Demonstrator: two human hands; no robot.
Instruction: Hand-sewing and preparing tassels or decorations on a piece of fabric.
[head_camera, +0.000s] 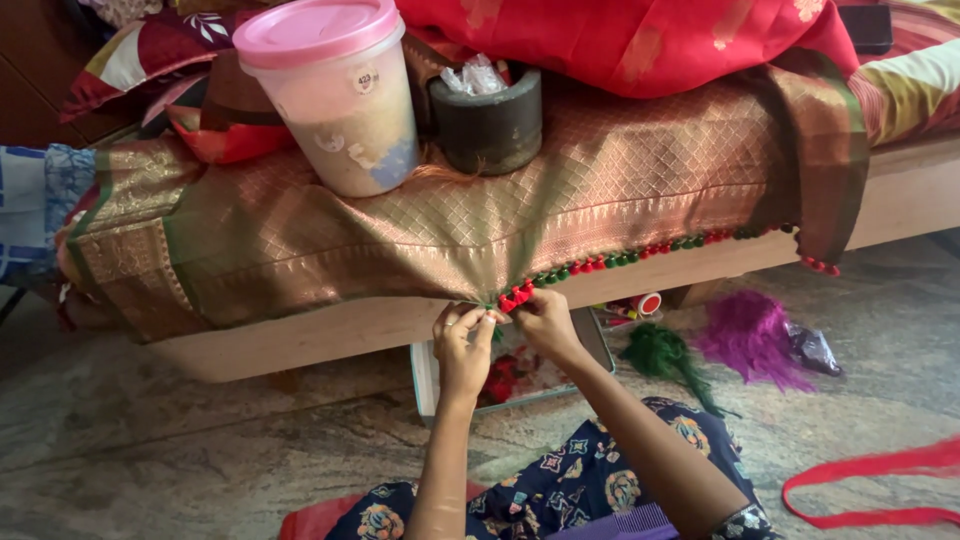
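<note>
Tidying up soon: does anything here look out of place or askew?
Loose green thread and purple thread lie tangled on the floor, a red ribbon trails nearby.

Saree: gold-brown woven silk, diamond pattern, green-tinged stripes, draped flat over bench, edge hanging over front. Cloth pulled into taut folds converging at one point on lower edge. Tassels: row of small red and green balls along hem, running from pinch point up toward right, ending near hanging corner. Last red tassel at left end of row, at pinch point.
</note>
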